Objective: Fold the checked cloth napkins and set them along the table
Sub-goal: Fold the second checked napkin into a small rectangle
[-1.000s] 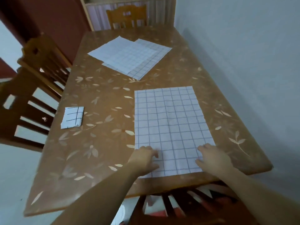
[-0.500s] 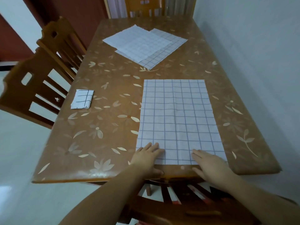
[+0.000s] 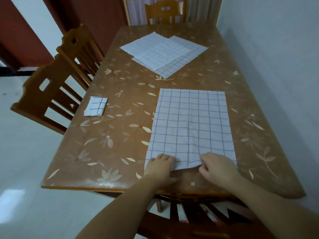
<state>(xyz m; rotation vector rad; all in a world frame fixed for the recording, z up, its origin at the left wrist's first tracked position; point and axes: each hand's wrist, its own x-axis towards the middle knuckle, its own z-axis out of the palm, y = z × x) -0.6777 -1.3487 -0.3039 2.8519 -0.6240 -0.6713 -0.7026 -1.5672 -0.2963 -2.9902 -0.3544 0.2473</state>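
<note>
A white napkin with a blue check (image 3: 191, 125) lies spread flat on the brown flowered table (image 3: 107, 140), long side running away from me. My left hand (image 3: 160, 167) pinches its near edge at the left, and my right hand (image 3: 215, 167) pinches the near edge at the right. Between the hands that edge is lifted slightly off the table. At the far end two more unfolded checked napkins (image 3: 162, 52) lie overlapped. A small folded napkin (image 3: 95, 106) sits at the table's left edge.
Two wooden chairs (image 3: 57, 87) stand along the left side, one chair (image 3: 165, 12) at the far end, and another chair's back (image 3: 198, 219) is just under my arms. A pale wall (image 3: 276, 66) runs close along the table's right side.
Both hands went from lying flat on the napkin's near end to gripping its near edge, which now lifts a little. The camera view has shifted.
</note>
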